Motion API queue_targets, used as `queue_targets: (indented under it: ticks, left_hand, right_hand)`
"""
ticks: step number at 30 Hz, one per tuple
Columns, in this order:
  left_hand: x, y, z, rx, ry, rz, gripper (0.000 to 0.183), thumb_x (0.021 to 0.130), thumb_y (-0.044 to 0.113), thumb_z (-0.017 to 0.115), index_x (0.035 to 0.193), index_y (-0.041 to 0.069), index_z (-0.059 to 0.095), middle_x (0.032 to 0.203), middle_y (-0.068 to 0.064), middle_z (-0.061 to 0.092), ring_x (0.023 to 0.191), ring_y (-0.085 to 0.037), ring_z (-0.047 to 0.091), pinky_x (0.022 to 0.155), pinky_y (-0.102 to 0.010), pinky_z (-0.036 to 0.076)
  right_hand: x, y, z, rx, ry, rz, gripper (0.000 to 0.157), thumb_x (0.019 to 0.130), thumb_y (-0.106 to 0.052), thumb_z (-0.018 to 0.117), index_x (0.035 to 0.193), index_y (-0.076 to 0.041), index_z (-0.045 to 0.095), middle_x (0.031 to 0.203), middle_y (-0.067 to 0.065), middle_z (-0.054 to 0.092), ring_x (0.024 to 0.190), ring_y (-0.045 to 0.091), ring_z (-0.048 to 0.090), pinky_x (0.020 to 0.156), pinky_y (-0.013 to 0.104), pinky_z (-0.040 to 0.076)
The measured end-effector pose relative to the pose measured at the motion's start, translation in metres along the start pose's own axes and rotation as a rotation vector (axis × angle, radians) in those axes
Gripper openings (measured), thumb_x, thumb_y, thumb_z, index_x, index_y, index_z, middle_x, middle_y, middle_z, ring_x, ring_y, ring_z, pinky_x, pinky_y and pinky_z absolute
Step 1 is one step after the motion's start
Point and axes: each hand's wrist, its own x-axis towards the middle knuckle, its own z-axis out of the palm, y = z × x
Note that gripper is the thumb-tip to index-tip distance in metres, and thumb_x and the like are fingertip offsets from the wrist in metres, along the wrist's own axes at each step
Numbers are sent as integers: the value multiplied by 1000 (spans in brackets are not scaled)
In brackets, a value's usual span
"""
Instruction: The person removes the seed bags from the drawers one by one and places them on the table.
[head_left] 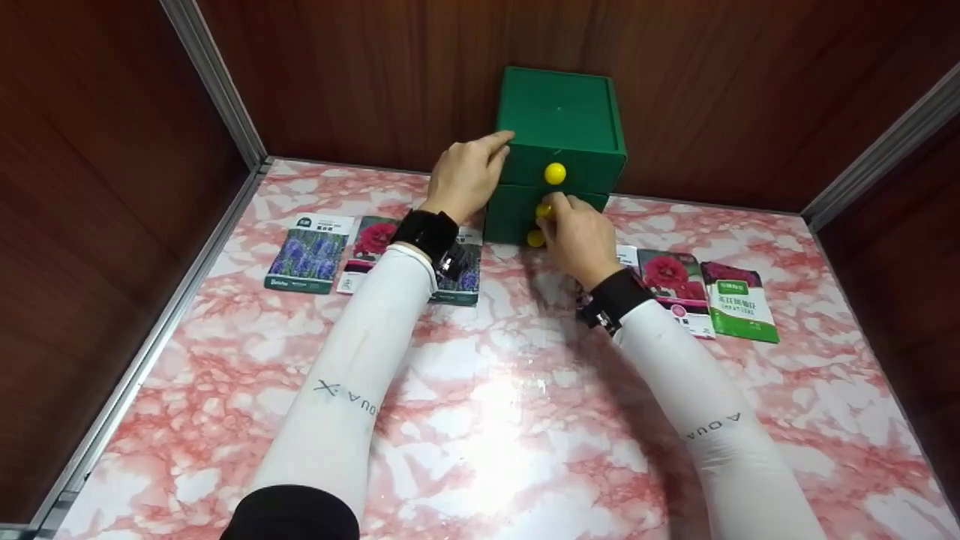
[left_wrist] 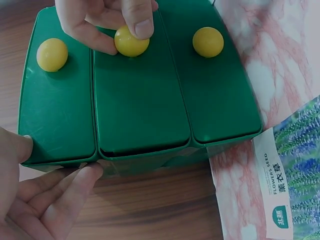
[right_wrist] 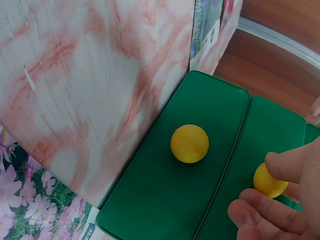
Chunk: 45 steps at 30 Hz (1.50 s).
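A green drawer box (head_left: 559,112) with three stacked drawers stands at the back, each drawer with a round yellow knob. The top knob (head_left: 555,173) and bottom knob (right_wrist: 189,143) are untouched. My right hand (head_left: 579,238) pinches the middle knob (left_wrist: 131,41) between thumb and fingers. The middle drawer front (left_wrist: 142,105) sits about level with the other two. My left hand (head_left: 466,174) rests against the upper left corner of the box. In the left wrist view its fingertips (left_wrist: 90,172) touch the side of the box, with another digit at the top edge.
Seed packets lie on both sides of the box: lavender (head_left: 307,253) and red-flower ones at left, partly under my left wrist. At right are a red-flower packet (head_left: 667,281) and a green-and-white one (head_left: 744,304). Dark wood panels (head_left: 360,75) rise around the marbled table (head_left: 450,450).
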Motion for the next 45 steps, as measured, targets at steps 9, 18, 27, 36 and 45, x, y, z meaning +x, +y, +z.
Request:
queue_targets:
  ticks: [9, 18, 27, 36, 45]
  left_hand:
    - [-2, 3, 2, -6, -15, -6, 41, 120, 34, 53, 158, 25, 65, 115, -10, 81, 66, -16, 53, 70, -29, 45]
    - [-2, 2, 2, -16, -2, -1, 40, 120, 34, 54, 157, 25, 67, 117, -10, 81, 65, -15, 52, 70, -29, 44]
    - [-1, 0, 1, -15, 16, 9, 39, 119, 33, 56, 155, 24, 69, 148, -4, 72, 76, -21, 65, 80, -38, 55]
    - [-1, 0, 0, -21, 9, -5, 39, 120, 33, 55, 156, 25, 68, 153, 0, 68, 84, -22, 71, 76, -34, 52]
    - [-2, 1, 1, -20, 8, 4, 40, 120, 33, 54, 156, 25, 67, 147, -5, 73, 72, -19, 62, 72, -31, 47]
  right_hand:
    - [0, 3, 0, -12, 15, -2, 29, 114, -30, 69, 131, -6, 64, 116, 19, 74, 105, 41, 74, 91, 57, 62]
    - [1, 3, 1, 19, -15, 40, 30, 114, -31, 68, 133, -8, 62, 120, 19, 74, 109, 41, 73, 94, 57, 61]
    - [-2, 3, 6, 93, 42, 80, 46, 112, -37, 71, 139, -3, 58, 121, 21, 76, 104, 41, 75, 92, 56, 62]
    - [-7, 0, 11, 222, 24, 244, 47, 111, -38, 72, 138, -2, 59, 120, 19, 75, 104, 37, 73, 93, 53, 60]
    - [-11, -2, 24, 347, -2, 413, 46, 110, -39, 72, 134, -1, 63, 114, 17, 74, 103, 32, 71, 92, 49, 58]
